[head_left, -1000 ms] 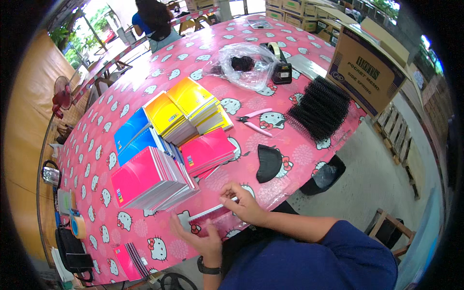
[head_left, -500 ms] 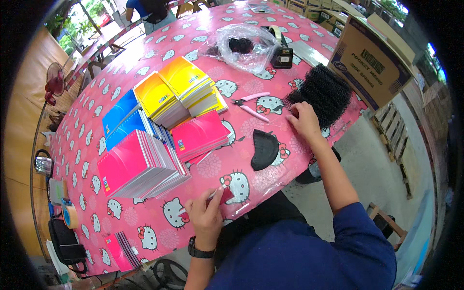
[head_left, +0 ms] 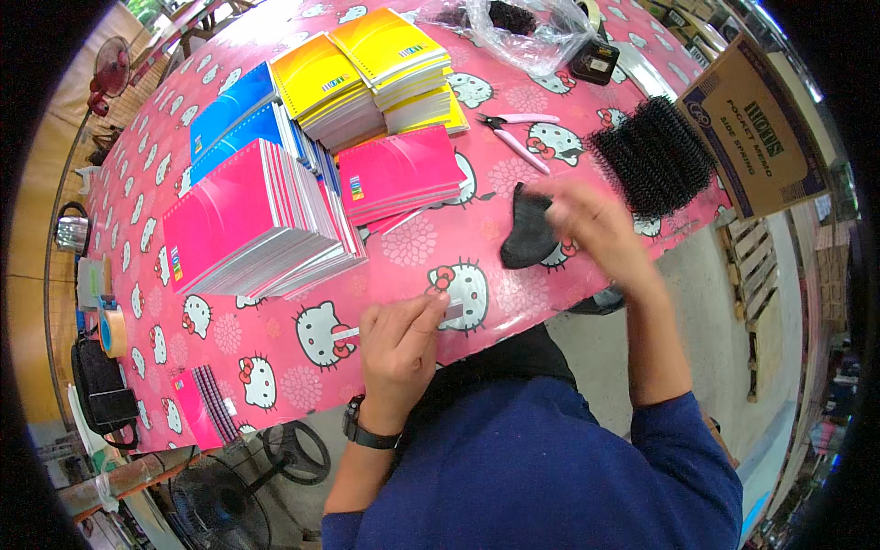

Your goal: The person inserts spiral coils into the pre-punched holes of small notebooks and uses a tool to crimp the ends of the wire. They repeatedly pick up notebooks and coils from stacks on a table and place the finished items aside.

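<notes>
My left hand (head_left: 401,353) is closed near the table's front edge, thumb and finger pinched on a small thin item. A pale end shows to the left of the hand and a small flat piece beyond the fingertips; its kind is unclear. My right hand (head_left: 600,229) is smeared by motion above the right side of a black half-moon-shaped piece (head_left: 530,229). Whether it holds anything does not show. Beyond it lies a bundle of black spiral binding coils (head_left: 655,156). Side cutters (head_left: 518,128) with pink handles rest open on the table, left of the coils.
Stacks of pink notebooks (head_left: 247,215), yellow notebooks (head_left: 390,46) and blue notebooks (head_left: 229,105) fill the left-centre. Several bound pink notebooks (head_left: 203,408) lie near left. A cardboard box (head_left: 756,128) stands at the right edge; a clear plastic bag (head_left: 536,37) lies far back.
My right hand has left the coils and moved toward me, over the black piece. My left hand keeps its pinch near the table edge. The whole view has shifted.
</notes>
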The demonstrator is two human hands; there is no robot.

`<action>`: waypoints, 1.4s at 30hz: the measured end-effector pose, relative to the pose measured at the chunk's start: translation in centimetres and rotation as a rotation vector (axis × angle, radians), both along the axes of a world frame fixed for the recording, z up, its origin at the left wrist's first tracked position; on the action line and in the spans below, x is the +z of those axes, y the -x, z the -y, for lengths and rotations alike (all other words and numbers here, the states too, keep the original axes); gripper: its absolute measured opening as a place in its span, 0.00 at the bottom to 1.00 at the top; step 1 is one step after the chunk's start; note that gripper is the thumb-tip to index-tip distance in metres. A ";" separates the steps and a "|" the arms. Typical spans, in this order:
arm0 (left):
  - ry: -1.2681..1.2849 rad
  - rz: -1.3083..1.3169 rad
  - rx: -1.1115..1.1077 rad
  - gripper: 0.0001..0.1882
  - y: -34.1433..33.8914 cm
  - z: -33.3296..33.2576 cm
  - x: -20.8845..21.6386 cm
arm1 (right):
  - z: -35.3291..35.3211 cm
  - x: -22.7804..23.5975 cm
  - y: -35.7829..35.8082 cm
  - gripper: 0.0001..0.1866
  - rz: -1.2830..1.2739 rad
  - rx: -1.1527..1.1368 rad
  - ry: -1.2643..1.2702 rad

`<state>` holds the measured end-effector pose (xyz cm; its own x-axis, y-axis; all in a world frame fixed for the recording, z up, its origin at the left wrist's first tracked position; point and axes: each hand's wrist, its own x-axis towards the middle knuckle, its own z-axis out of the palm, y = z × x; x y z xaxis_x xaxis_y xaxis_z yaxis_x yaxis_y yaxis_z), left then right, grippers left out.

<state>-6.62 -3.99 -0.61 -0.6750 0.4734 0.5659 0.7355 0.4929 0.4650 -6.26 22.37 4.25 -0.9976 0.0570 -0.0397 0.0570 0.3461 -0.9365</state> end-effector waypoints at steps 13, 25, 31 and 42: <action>-0.018 0.047 -0.039 0.15 0.2 -0.3 0.6 | 4.6 -2.9 -0.5 0.09 -0.076 0.399 0.031; -0.029 0.027 -0.032 0.15 -0.3 -0.3 0.5 | 5.0 -2.1 0.0 0.07 -0.257 0.540 -0.189; -0.044 0.032 -0.014 0.14 -0.7 -0.7 0.6 | 5.5 -0.6 -0.6 0.16 0.224 0.485 -0.194; 0.115 0.143 -0.007 0.11 -1.6 -1.7 1.5 | 2.3 -2.3 -0.7 0.27 -0.014 0.337 -0.239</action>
